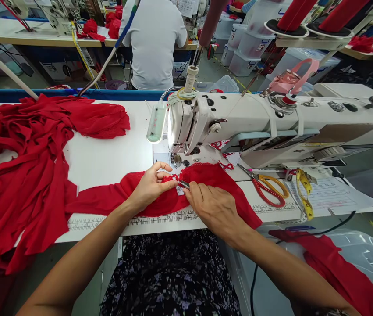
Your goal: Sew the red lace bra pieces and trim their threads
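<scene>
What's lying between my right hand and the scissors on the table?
Next to your right hand comes part of the red fabric, then a narrow bare stretch of white tabletop before the scissors. The head view shows this.

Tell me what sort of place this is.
Likely a garment sewing workshop: an industrial sewing machine stands on the table, red thread cones sit above it, and red fabric is heaped at the left.

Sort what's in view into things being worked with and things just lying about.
In hand:
- red cloth, pinched by the left hand
- small metal tool, in the right hand's fingers

Lying about:
- scissors
- yellow tape measure
- papers
- heaped red fabric
</scene>
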Action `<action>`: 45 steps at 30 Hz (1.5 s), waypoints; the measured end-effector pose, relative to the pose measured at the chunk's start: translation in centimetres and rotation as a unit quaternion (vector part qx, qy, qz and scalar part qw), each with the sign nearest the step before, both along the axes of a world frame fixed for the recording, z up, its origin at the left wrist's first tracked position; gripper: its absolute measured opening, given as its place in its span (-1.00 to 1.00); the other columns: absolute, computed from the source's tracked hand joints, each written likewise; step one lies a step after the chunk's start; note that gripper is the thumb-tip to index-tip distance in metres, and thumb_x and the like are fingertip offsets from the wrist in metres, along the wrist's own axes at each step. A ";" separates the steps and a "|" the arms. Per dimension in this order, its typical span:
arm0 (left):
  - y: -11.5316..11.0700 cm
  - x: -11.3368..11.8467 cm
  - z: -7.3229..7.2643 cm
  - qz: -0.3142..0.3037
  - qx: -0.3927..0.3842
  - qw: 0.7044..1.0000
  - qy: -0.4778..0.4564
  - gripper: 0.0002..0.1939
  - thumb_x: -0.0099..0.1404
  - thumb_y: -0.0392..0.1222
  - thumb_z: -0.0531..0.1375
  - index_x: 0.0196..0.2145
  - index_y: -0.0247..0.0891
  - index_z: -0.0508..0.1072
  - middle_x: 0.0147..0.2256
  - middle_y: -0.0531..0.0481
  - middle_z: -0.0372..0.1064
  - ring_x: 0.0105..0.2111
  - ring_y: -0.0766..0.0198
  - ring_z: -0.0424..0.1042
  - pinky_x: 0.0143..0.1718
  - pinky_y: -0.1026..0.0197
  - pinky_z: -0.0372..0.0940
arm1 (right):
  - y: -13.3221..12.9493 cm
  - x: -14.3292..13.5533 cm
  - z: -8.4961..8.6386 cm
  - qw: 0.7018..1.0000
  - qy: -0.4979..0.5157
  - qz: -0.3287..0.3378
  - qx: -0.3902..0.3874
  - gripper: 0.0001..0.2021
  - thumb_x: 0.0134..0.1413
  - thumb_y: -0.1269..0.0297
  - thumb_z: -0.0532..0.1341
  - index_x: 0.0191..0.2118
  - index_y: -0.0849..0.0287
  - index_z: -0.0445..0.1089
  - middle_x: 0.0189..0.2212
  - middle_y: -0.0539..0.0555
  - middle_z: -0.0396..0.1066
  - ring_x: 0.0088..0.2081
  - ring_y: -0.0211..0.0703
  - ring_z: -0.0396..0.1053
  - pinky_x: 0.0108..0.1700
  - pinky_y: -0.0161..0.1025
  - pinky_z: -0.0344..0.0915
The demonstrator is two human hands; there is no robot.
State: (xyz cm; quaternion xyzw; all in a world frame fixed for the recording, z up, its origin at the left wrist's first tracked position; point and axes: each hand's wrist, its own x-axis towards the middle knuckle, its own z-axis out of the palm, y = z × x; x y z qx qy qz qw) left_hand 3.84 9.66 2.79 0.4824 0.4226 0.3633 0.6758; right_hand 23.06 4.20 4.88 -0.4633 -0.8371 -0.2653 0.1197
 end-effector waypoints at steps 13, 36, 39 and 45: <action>0.0 0.1 -0.3 -0.004 -0.006 1.000 -0.010 -0.56 0.13 -0.11 0.40 -0.15 -0.17 0.28 -0.39 0.14 0.42 -0.55 0.49 0.31 -0.53 0.42 0.11 | 0.2 0.0 -0.5 0.999 -0.017 -0.013 0.041 -0.79 0.34 0.22 0.14 -0.34 0.17 0.27 -0.60 -0.05 0.27 -0.55 -0.24 0.20 -0.42 -0.21 0.01; 0.0 0.0 -0.3 -0.005 0.002 1.000 -0.005 -0.59 0.15 -0.10 0.39 -0.16 -0.17 0.28 -0.44 0.18 0.37 -0.61 0.53 0.21 -0.57 0.42 0.03 | -0.3 -0.1 -0.5 0.999 -0.039 -0.014 0.030 -0.79 0.32 0.20 0.16 -0.35 0.17 0.27 -0.59 -0.05 0.24 -0.55 -0.23 0.20 -0.42 -0.20 0.01; -0.1 0.1 -0.2 -0.006 -0.002 1.000 -0.006 -0.58 0.14 -0.09 0.39 -0.16 -0.17 0.27 -0.43 0.17 0.38 -0.61 0.53 0.23 -0.57 0.42 0.04 | -0.2 -0.1 -0.5 0.998 -0.047 -0.014 0.036 -0.78 0.31 0.20 0.17 -0.36 0.17 0.25 -0.59 -0.06 0.22 -0.55 -0.23 0.19 -0.42 -0.20 0.00; 0.0 0.1 -0.1 -0.003 -0.008 1.000 -0.006 -0.56 0.12 -0.08 0.40 -0.15 -0.17 0.28 -0.41 0.16 0.38 -0.59 0.52 0.26 -0.57 0.42 0.05 | -0.2 0.0 -0.7 0.997 -0.066 -0.009 0.042 -0.86 0.27 0.28 0.20 -0.31 0.21 0.31 -0.58 -0.06 0.22 -0.54 -0.24 0.21 -0.41 -0.21 0.02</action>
